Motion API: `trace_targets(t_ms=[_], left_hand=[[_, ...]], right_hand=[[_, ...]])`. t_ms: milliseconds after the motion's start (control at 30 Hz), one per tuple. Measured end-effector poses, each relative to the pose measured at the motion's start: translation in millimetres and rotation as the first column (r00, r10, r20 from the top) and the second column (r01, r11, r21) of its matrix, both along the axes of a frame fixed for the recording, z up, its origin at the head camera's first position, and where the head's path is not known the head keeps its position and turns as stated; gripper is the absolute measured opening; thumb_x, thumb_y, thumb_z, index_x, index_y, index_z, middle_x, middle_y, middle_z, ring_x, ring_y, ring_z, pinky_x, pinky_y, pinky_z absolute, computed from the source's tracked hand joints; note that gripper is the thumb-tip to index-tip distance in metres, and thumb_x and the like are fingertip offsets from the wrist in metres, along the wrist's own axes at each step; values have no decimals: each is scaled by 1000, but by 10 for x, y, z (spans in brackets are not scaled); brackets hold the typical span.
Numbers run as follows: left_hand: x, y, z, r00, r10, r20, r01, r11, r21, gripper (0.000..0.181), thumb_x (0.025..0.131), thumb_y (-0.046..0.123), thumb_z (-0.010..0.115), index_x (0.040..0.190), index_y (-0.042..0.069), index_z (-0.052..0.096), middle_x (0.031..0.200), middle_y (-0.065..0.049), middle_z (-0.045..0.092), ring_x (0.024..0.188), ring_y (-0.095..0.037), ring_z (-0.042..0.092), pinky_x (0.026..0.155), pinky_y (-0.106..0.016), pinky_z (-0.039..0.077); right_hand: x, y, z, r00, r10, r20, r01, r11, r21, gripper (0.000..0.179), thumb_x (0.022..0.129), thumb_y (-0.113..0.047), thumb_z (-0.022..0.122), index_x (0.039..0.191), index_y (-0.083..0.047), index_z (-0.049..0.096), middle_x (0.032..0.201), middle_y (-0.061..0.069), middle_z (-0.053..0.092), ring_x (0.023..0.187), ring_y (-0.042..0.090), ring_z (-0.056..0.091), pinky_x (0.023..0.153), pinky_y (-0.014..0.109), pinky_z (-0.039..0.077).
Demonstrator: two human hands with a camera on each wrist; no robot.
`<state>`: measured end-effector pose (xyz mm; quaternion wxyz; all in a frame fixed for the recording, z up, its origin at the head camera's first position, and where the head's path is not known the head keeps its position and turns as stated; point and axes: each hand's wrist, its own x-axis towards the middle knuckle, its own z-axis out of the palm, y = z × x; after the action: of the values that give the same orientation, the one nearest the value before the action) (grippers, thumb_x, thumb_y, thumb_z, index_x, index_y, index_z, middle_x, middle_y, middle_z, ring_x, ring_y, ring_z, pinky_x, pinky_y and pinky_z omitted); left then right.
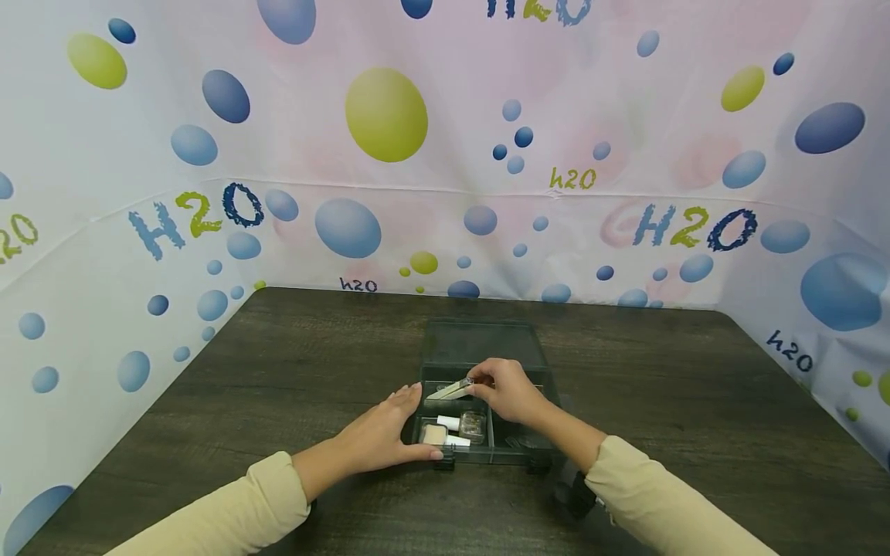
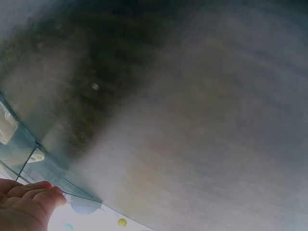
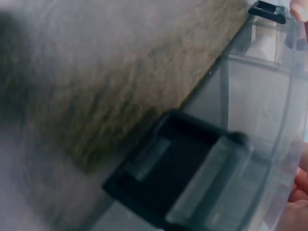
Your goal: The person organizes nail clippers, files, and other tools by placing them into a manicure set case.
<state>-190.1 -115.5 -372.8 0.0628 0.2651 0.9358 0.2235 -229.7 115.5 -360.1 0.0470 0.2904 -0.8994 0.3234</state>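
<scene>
A dark see-through organizer box lies on the table with its lid laid back. My right hand pinches a pale, silvery nail clipper, spread in a V, over the rear left compartment. Spread around the near left corner, my left hand rests its fingers along the left side and its thumb on the front edge. In the front left compartment lie a square beige bottle and a glittery dark bottle, both with white caps. The right hand partly hides the right compartments.
Dark wood-grain table surrounds the box. Two latches, one of them a black latch, sit on the box's front. A patterned curtain borders the table at the back and sides.
</scene>
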Motion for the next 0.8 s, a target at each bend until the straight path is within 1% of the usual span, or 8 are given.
trace_targets(t_ms=[167, 267, 333, 467, 567, 633, 667, 800], left_hand=[[3, 4, 15, 1000, 4, 9, -4, 1000, 6, 100, 78, 59, 63, 145, -4, 25, 149, -22, 28, 137, -39, 28, 103, -55, 36], [9, 4, 22, 1000, 5, 14, -5, 1000, 6, 100, 78, 59, 63, 145, -4, 25, 149, -22, 28, 137, -40, 28, 103, -56, 35], [10, 4, 24, 1000, 6, 19, -7, 1000, 5, 99, 78, 59, 63, 145, -3, 25, 149, -22, 28, 137, -40, 28, 104, -56, 35], [5, 4, 25, 1000, 10, 25, -10, 1000, -1, 99, 78, 60, 63, 145, -3, 25, 149, -22, 27, 138, -39, 27, 104, -56, 34], [2, 5, 26, 1000, 10, 26, -10, 1000, -2, 99, 78, 59, 63, 145, -3, 25, 149, -22, 27, 138, -39, 27, 104, -56, 34], [3, 6, 29, 1000, 9, 27, -9, 1000, 1, 99, 78, 59, 64, 145, -3, 25, 149, -22, 27, 138, -39, 27, 105, -56, 34], [3, 6, 30, 1000, 8, 27, -8, 1000, 3, 99, 78, 59, 64, 145, -3, 25, 149, -22, 27, 138, -39, 27, 105, -56, 34], [8, 7, 35, 1000, 7, 26, -7, 1000, 7, 99, 78, 58, 64, 145, -4, 25, 149, -23, 28, 137, -40, 28, 104, -56, 34]], right_hand=[[-49, -6, 64, 999, 51, 1, -51, 993, 104, 14, 84, -7, 67, 94, 3, 70, 84, 9, 64, 70, 11, 58, 60, 17, 46], [-83, -19, 117, 997, 80, 17, -82, 979, 185, 14, 82, -6, 68, 92, 3, 70, 83, 9, 65, 69, 10, 57, 59, 17, 46], [-108, -40, 148, 995, 93, 23, -96, 965, 246, 11, 82, -6, 69, 89, 2, 71, 81, 8, 65, 68, 10, 56, 59, 18, 45], [-160, -105, 197, 994, 101, 41, -109, 924, 367, 5, 80, -4, 70, 77, 0, 70, 73, 7, 64, 64, 11, 53, 56, 21, 43], [-196, -162, 229, 993, 97, 65, -116, 884, 452, 10, 80, -1, 69, 70, -2, 68, 70, 7, 64, 63, 14, 56, 56, 24, 45], [-217, -194, 248, 992, 103, 66, -123, 851, 511, 11, 80, 1, 69, 69, -2, 69, 70, 8, 66, 64, 16, 59, 57, 25, 47], [-224, -205, 257, 992, 108, 59, -122, 836, 535, 10, 79, 1, 69, 70, -3, 69, 72, 7, 67, 68, 18, 62, 59, 26, 50], [-241, -244, 282, 991, 127, 34, -121, 786, 606, 6, 78, -1, 71, 73, -3, 71, 78, 7, 70, 74, 19, 65, 62, 25, 53]])
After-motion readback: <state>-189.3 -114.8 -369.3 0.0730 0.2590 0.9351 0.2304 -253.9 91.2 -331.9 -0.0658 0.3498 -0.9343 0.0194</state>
